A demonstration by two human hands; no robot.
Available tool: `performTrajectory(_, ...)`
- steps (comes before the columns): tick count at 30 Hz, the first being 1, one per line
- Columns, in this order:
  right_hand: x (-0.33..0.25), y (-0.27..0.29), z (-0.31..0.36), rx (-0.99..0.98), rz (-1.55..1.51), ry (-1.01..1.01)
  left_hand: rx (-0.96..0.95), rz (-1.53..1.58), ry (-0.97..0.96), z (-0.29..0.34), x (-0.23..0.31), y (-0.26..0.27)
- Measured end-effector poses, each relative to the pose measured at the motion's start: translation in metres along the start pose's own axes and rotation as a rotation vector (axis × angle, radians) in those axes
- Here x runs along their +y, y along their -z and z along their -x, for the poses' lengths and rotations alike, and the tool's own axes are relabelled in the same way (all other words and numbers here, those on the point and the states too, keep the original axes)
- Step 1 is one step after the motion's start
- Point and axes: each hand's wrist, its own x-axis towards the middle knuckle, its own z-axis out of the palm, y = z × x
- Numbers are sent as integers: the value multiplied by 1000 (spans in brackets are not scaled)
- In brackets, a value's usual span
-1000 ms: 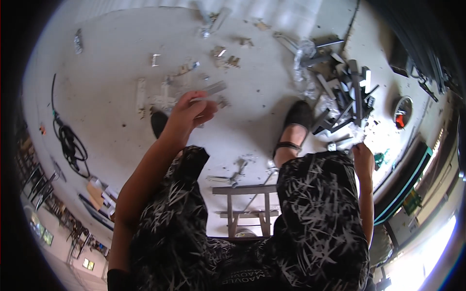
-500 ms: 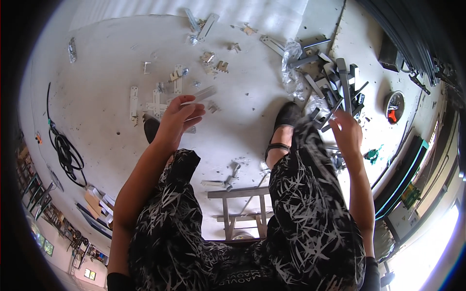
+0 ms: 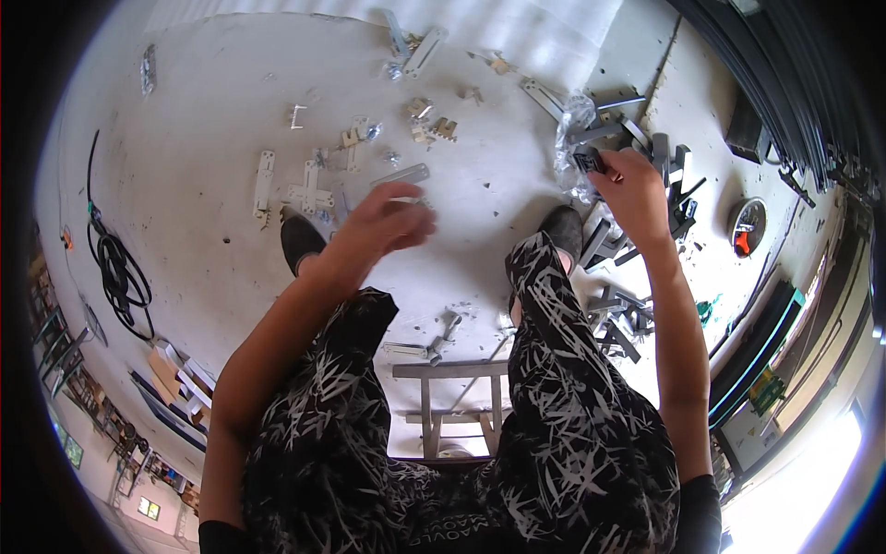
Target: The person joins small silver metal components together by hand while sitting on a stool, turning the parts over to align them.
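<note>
Above the pile on the right, my right hand (image 3: 637,194) pinches a short dark grey bar piece (image 3: 587,159); only its end shows, pointing left. My left hand (image 3: 386,222) hovers over the floor at centre left, holding nothing, its fingers loosely bent and a little blurred. Just beyond the left hand lies a flat clear-grey strip (image 3: 404,174). Under and around my right hand are dark grey bar pieces (image 3: 604,238), jumbled together. A crumpled clear plastic bag (image 3: 570,125) lies beside that pile.
Pale slotted brackets (image 3: 312,190) and small metal clips (image 3: 441,129) are scattered at upper left. A round tub (image 3: 747,222) with an orange item stands at far right. A coiled black cable (image 3: 118,277) lies left. A wooden stool (image 3: 452,371) is between my legs.
My right hand has moved up and left from the pile and now holds a dark bar piece. My left hand has shifted right and slightly down. The right knee has swung inward.
</note>
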Motion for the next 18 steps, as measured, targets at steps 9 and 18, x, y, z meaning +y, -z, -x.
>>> performTrajectory(9, -140, -7, -12, -607, -916, -125, -246, 78, -138, 20, 28, -37)
performTrajectory(18, -123, -75, 26, -771, -1152, -225, -269, 478, -173, 30, 30, -17)
